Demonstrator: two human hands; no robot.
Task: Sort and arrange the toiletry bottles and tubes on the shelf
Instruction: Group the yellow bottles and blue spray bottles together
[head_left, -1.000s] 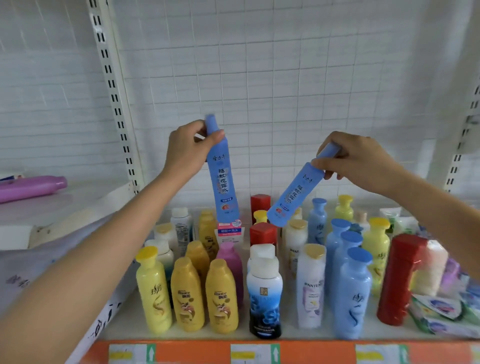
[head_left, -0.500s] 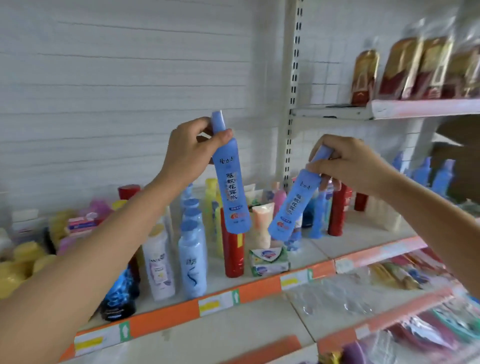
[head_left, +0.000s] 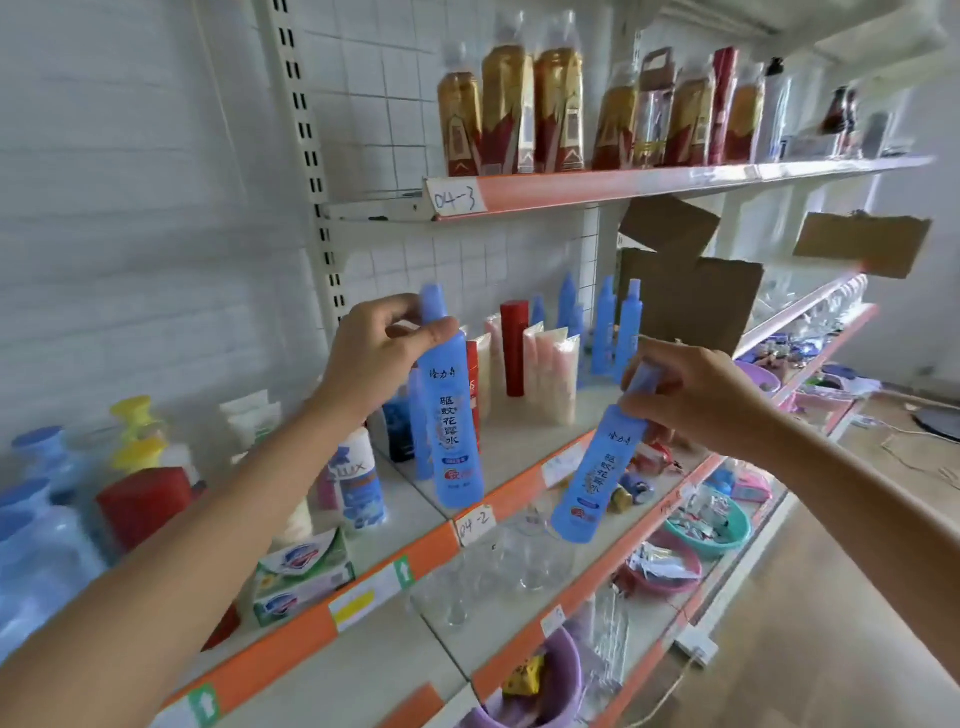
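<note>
Two blue bottles in the air, in front of the shelf (head_left: 519, 493). Left bottle (head_left: 449, 415) upright, cap up, left hand (head_left: 379, 358) pinching its neck. Right bottle (head_left: 597, 467) tilted, cap up-right, base down-left, right hand (head_left: 696, 395) curled round its cap.

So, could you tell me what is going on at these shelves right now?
A person is sorting toiletries and has a tall blue bottle in each hand. The left hand grips one blue bottle near its cap, held about upright. The right hand holds the other blue bottle by its top, tilted. Both are in the air in front of the shelf, where similar blue bottles stand at the back.
</note>
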